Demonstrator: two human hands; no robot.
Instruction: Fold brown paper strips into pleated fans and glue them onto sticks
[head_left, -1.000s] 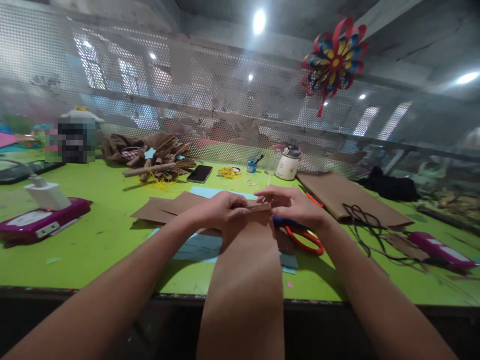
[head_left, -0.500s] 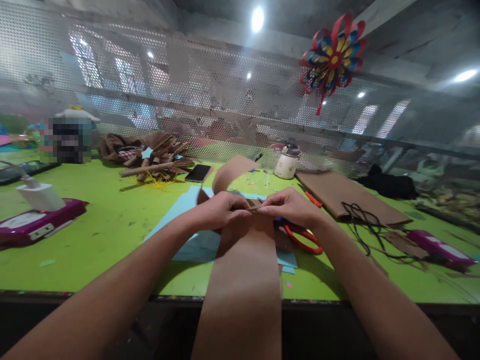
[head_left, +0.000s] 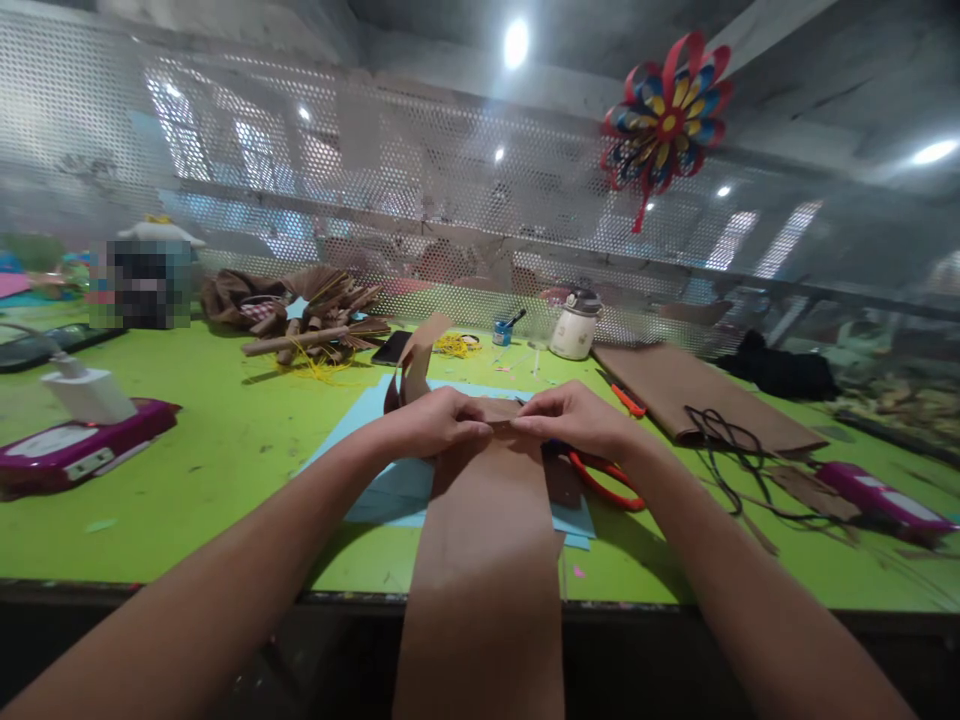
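A long strip of brown paper runs from the middle of the table down over its front edge. My left hand pinches the strip's far part between thumb and fingers. Close beside it, my right hand pinches the same fold from the right. Beyond my left hand the paper's far end curls upward. Light blue paper sheets lie beneath the strip. Red-handled scissors rest by my right wrist, their blades mostly hidden.
A purple power strip with a white charger stands at left. Further back are rolled brown paper pieces, a phone, a blue jar and a white bottle. Folded brown paper and a black cord lie at right.
The curled far end of the paper has swung left and stands more upright, uncovering the blue jar and yellow strands behind. Both hands still pinch the fold, nearly in place.
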